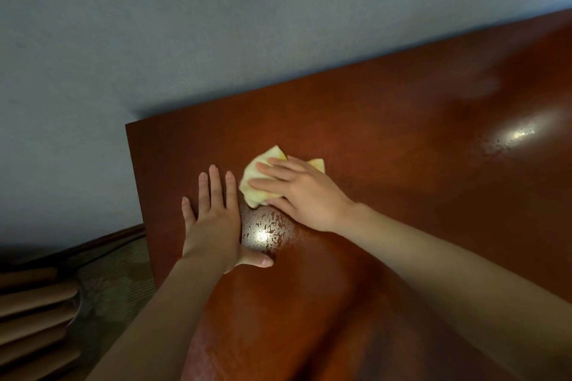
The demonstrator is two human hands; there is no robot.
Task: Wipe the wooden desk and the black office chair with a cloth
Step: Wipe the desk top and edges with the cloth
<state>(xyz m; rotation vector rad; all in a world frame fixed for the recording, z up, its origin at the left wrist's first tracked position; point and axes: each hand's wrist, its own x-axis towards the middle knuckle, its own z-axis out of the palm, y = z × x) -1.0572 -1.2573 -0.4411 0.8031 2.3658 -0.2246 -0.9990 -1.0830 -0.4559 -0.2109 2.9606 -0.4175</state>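
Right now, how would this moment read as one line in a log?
phase: wiping | right hand: presses yellow cloth on wooden desk | left hand: flat on wooden desk

We find the desk [387,139] filling the right and lower view, its far edge against the wall [216,25] behind it. Near its left end the left hand [210,219] lies flat on the desktop. Just to its right, the right hand [303,195] rests on the cloth [257,185], which lies on the desk. Between the hands, nearer us than the cloth, sits a wet patch [263,229]. Left of the desk and lower down we make out what may be slatted furniture [34,312].
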